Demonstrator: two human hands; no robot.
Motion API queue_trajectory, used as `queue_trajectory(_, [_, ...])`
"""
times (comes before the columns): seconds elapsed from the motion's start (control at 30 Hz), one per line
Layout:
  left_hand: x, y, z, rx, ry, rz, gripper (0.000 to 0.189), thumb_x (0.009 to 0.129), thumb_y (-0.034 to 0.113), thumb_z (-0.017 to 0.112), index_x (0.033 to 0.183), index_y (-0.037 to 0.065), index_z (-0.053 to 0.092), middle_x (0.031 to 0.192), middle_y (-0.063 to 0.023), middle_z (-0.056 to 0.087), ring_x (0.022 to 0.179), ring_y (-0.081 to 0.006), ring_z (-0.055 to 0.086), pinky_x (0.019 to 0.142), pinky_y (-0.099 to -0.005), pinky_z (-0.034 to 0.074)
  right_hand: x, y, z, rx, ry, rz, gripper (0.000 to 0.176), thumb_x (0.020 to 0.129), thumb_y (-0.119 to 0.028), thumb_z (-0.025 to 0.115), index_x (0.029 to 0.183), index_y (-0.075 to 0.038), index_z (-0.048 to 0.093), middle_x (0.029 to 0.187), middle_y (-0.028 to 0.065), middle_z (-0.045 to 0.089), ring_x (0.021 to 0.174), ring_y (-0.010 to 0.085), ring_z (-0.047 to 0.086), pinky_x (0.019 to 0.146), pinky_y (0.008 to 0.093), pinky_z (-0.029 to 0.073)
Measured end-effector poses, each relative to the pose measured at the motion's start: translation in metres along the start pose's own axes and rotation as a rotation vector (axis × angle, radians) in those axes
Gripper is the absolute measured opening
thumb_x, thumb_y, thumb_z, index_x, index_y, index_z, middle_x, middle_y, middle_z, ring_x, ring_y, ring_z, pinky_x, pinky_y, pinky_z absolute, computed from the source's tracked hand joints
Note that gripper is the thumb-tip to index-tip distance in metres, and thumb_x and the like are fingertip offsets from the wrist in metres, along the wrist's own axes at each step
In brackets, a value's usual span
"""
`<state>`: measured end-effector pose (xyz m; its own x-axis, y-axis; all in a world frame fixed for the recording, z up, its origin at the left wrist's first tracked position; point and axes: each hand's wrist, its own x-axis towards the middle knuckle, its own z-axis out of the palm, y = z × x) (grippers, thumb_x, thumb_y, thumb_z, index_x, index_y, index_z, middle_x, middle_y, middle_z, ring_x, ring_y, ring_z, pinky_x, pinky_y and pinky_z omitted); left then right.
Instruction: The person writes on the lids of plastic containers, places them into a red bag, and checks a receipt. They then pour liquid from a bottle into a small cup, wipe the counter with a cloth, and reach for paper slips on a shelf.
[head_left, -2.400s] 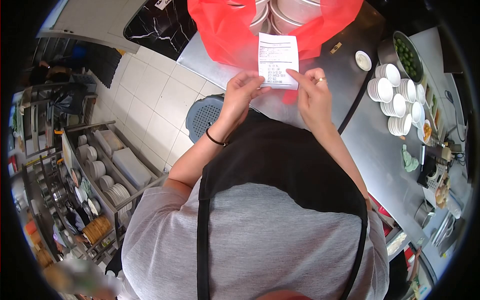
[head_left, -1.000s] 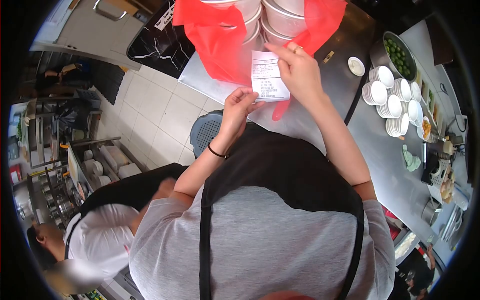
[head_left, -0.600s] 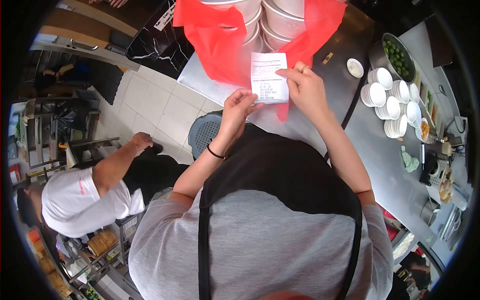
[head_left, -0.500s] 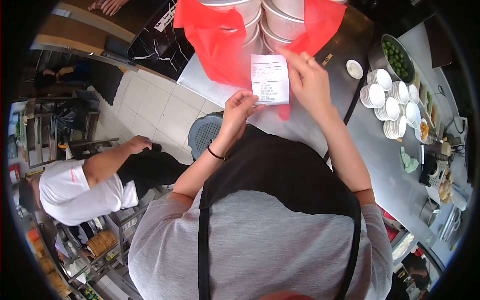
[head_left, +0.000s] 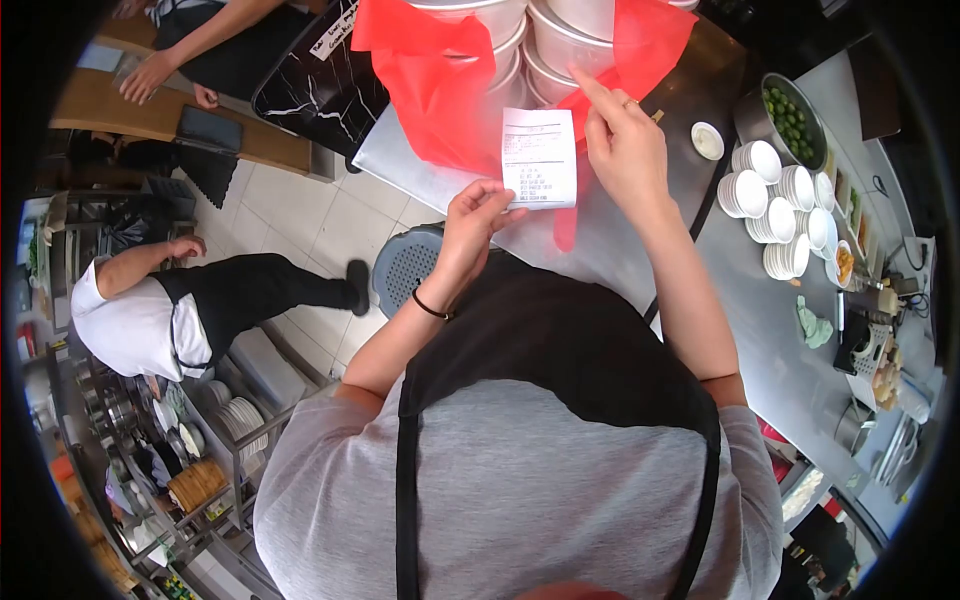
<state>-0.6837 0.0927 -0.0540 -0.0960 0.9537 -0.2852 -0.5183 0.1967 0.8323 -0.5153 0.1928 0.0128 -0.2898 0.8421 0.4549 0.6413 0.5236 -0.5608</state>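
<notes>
My left hand [head_left: 476,222] pinches the lower left corner of a white printed receipt [head_left: 540,158] between thumb and fingers. To the right of the paper, my right hand [head_left: 628,145] has its index finger stretched towards the stacked white tubs [head_left: 568,48], with the other fingers curled; nothing shows in it. The tubs stand inside an opened red plastic bag [head_left: 432,85], whose sides spread left and right over the metal counter [head_left: 625,262]. Whether the fingertip touches a tub is hard to tell.
Stacks of white cups [head_left: 742,194], a small white dish [head_left: 707,141] and a metal bowl of green fruit [head_left: 787,115] are on the right. A grey perforated stool [head_left: 408,270] stands at left. One person [head_left: 140,318] is at lower left; another's arms [head_left: 205,45] reach in at upper left.
My right index finger has moved up and slightly right, away from the receipt's top. The white-shirted person has shifted further left, and the other person's arms reach further into view.
</notes>
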Motion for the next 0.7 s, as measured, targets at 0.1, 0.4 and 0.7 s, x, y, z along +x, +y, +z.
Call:
queue_trajectory(0.1, [-0.001,0.0,0.0,0.004,-0.012,0.0,0.008,0.084,0.004,0.052,0.091,0.0,0.054,0.091,-0.0062,0.059,0.084,-0.0138,0.058,0.08,-0.0314,0.05,0.0,0.005,0.005,-0.013,0.071,0.031,0.044,0.08,-0.005,0.048,0.121,-0.022,0.052,0.083,0.0103,0.059,0.066,0.0205,0.055,0.064,0.031,0.046])
queue_trajectory(0.4, [0.001,0.0,0.0,0.023,0.002,-0.006,0.009,0.085,0.005,0.051,0.091,-0.001,0.054,0.092,-0.0073,0.059,0.084,-0.0147,0.059,0.079,-0.0315,0.051,-0.01,0.005,0.012,-0.081,-0.08,-0.01,0.032,0.076,-0.006,0.048,0.104,-0.015,0.06,0.08,0.0124,0.058,0.07,0.0309,0.059,0.061,0.0405,0.049])
queue_trajectory(0.7, [0.073,0.047,-0.089,0.344,0.491,0.324,0.033,0.088,0.032,0.051,0.107,0.005,0.055,0.096,-0.0049,0.058,0.074,-0.0119,0.055,0.053,-0.0241,0.045,-0.039,0.093,0.06,1.026,0.218,0.853,0.039,0.091,-0.017,0.041,0.129,-0.014,0.033,0.103,0.0053,0.052,0.083,0.0146,0.055,0.072,0.0297,0.047])
